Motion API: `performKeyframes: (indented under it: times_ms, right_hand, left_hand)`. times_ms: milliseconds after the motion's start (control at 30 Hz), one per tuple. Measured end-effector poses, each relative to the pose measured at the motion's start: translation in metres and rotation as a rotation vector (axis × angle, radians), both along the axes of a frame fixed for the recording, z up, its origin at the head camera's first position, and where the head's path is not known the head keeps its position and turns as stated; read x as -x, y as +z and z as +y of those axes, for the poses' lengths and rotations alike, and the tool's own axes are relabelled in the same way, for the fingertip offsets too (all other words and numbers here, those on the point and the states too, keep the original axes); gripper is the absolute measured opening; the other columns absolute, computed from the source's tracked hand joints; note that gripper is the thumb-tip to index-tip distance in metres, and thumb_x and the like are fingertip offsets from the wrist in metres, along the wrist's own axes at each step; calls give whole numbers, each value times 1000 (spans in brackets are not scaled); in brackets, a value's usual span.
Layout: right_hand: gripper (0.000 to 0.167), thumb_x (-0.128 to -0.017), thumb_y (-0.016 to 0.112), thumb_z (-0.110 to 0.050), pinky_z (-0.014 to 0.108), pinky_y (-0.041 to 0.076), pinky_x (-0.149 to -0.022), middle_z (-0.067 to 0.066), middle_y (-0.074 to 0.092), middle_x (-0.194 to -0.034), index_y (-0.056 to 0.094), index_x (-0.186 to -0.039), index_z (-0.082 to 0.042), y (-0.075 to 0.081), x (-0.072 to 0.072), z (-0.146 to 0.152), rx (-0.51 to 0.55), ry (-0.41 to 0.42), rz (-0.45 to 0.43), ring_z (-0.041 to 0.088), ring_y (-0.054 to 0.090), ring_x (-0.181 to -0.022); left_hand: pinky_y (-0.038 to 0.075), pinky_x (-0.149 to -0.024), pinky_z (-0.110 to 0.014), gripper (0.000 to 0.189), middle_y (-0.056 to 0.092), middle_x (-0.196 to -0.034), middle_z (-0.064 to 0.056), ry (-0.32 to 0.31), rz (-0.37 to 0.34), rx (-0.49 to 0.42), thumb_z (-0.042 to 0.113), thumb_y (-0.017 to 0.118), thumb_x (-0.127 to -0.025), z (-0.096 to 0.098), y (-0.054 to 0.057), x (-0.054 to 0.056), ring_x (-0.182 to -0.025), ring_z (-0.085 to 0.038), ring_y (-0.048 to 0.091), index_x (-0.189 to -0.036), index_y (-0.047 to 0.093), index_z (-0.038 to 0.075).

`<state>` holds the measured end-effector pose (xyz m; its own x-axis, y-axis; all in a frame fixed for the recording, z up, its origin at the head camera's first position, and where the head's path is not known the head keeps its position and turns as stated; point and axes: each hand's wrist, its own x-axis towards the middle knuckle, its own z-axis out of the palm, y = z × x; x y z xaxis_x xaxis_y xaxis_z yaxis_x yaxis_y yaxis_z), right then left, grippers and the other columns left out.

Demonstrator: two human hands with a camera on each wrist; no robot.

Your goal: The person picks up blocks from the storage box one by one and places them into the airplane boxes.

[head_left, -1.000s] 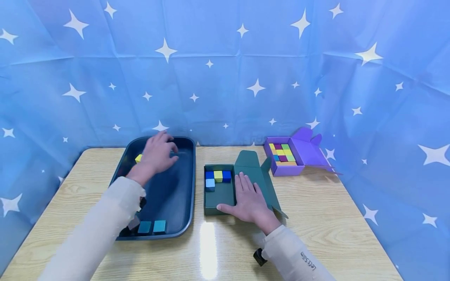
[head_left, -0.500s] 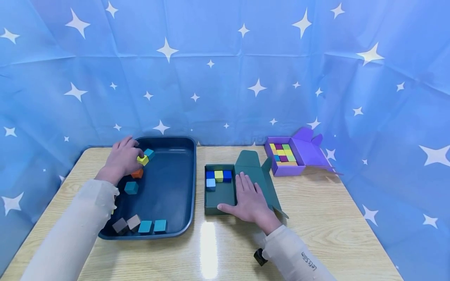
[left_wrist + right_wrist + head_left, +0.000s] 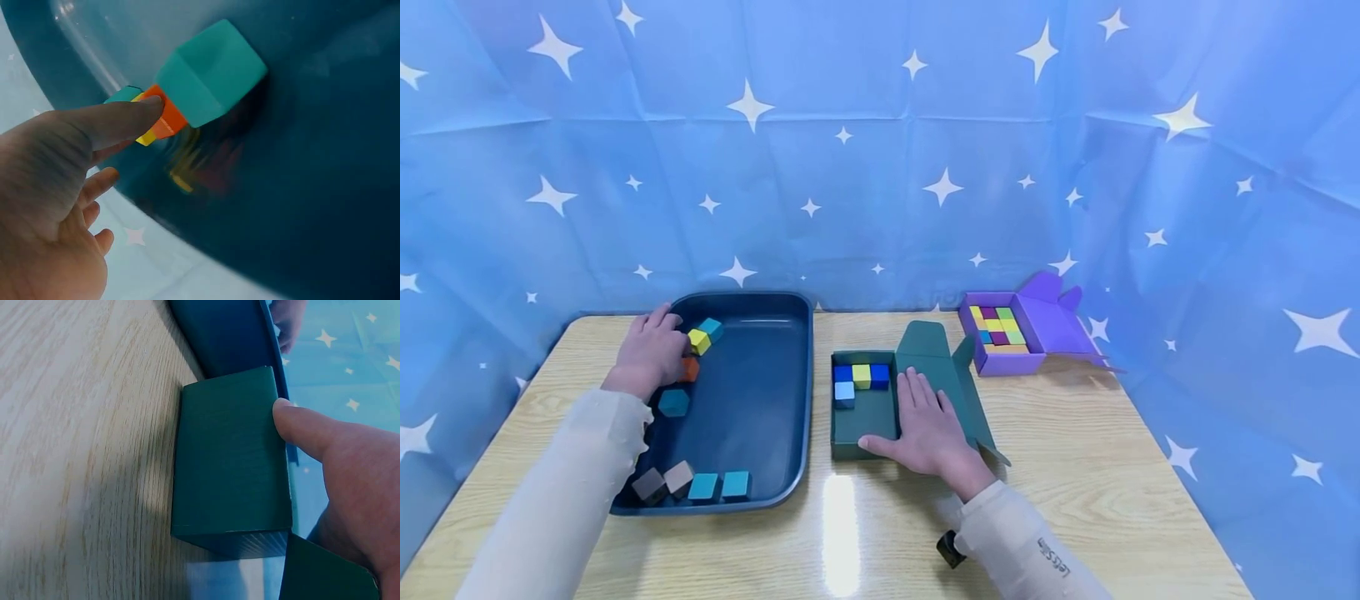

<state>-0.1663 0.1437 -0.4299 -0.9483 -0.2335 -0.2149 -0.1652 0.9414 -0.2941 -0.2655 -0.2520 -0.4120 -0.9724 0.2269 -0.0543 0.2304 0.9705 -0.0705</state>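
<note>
At the left side of the dark blue tray [image 3: 741,400], my left hand [image 3: 647,354] pinches an orange cube [image 3: 690,369] between thumb and index finger; the other fingers lie outside the rim. The left wrist view has the thumb over the orange cube [image 3: 169,120], beside a teal cube [image 3: 212,72]. A yellow cube [image 3: 699,341] sits just behind the fingers. My right hand [image 3: 932,429] rests with straight fingers on the lid of a dark green box [image 3: 865,429], its thumb on the box's edge. Several blue and yellow cubes [image 3: 861,377] line its back.
Teal cubes [image 3: 736,485] and brownish cubes [image 3: 650,485] lie along the tray's near edge. A purple box [image 3: 1015,364] with cubes in it and its lid folded open stands at the back right. A starry blue cloth [image 3: 880,167] hangs behind the wooden table [image 3: 1097,483].
My left hand has swung from over the tray's middle to its left side, then from beside the yellow cube down to the orange cube. My right hand has stayed on the green lid.
</note>
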Motion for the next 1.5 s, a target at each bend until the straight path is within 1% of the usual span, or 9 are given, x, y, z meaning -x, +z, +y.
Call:
performKeyframes:
  times_ms: [267,433,633,800,867,933,1033,1233,1500]
  right_hand:
    - [112,-81,55,-75,55,11,-123,13,6,-165,9,-157,-6,0,1,-3,2,3,2,30,6,-154]
    - [113,-80,54,-76,55,12,-123,13,7,-165,9,-157,-6,1,1,-6,1,8,4,30,7,-154]
    - [114,-80,54,-77,55,13,-123,13,7,-165,10,-157,-6,2,0,-5,-6,3,7,30,8,-154]
    - [114,-80,54,-77,55,12,-123,13,7,-165,10,-157,-6,3,0,-4,-12,4,2,30,7,-154]
    - [113,-80,55,-76,55,12,-123,13,7,-165,9,-157,-6,3,0,-4,-15,2,-1,30,7,-154]
    - [113,-81,55,-75,55,12,-123,13,7,-165,9,-157,-6,3,-1,-4,-17,0,-4,30,7,-154]
    - [113,-81,54,-75,55,12,-123,12,7,-165,8,-157,-6,3,-1,-3,-25,-2,-5,30,7,-154]
    - [114,-80,54,-77,55,13,-123,13,8,-165,10,-157,-6,3,-1,-1,-19,-7,3,31,8,-154]
    - [114,-80,53,-78,55,13,-123,13,8,-165,10,-157,-6,3,-2,-1,-18,-4,5,30,8,-154]
  left_hand:
    - [19,-115,-66,24,47,-137,-32,16,-1,-12,16,71,-82,-7,-6,0,-140,-52,19,-100,75,1]
    - [19,-114,-68,24,46,-137,-33,16,3,-9,14,74,-80,-11,-6,-1,-139,-52,19,-100,75,1]
    - [18,-114,-68,22,47,-136,-32,4,5,-13,13,74,-80,-10,-6,1,-139,-52,19,-98,75,0]
    - [19,-113,-68,25,49,-133,-32,-3,-2,-27,19,74,-80,-10,-6,2,-138,-52,20,-93,74,-2]
    - [19,-113,-68,26,49,-132,-32,-5,-6,-43,24,75,-80,-10,-5,3,-137,-52,20,-87,74,-1]
    - [19,-113,-67,28,49,-132,-31,-3,-1,-63,28,76,-79,-7,-2,3,-136,-50,21,-80,73,1]
    - [20,-113,-66,29,49,-132,-30,-15,12,-93,32,77,-78,1,6,3,-136,-48,21,-75,72,4]
    - [19,-113,-65,29,50,-132,-26,-74,48,-120,30,75,-79,26,29,1,-141,-46,19,-85,74,2]
    - [20,-115,-60,27,53,-132,-20,-169,118,-174,34,75,-78,71,46,1,-140,-40,25,-82,72,7]
